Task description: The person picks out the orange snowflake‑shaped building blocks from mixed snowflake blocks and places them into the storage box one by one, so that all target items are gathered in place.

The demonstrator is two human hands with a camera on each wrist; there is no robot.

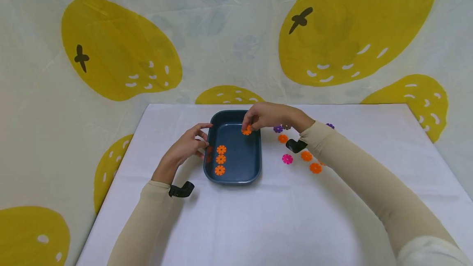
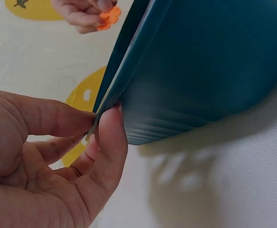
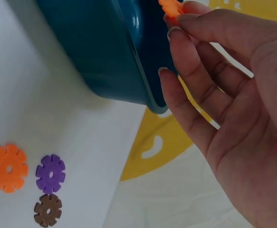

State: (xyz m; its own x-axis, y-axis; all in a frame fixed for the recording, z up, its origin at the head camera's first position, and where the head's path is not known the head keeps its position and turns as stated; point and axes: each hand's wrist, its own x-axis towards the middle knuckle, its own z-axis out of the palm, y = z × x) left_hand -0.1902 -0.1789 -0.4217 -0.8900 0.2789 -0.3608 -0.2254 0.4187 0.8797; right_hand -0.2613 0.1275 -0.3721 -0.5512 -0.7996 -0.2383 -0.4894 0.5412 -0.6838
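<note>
Dark blue tray [image 1: 255, 163], orange discs [image 1: 220, 159] inside; orange, pink, purple discs right; white tablecloth [image 1: 258, 216]; yellow-blotched backdrop [image 1: 122, 52].

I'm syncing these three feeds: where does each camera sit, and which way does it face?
Head: above, looking forward and down at the white table; both hands and sleeves show.
Left wrist: beside the left hand, facing the dark blue plastic tray.
Right wrist: beside the right hand, facing the same tray.
All three share the tray and the pinched orange snowflake disc.
</note>
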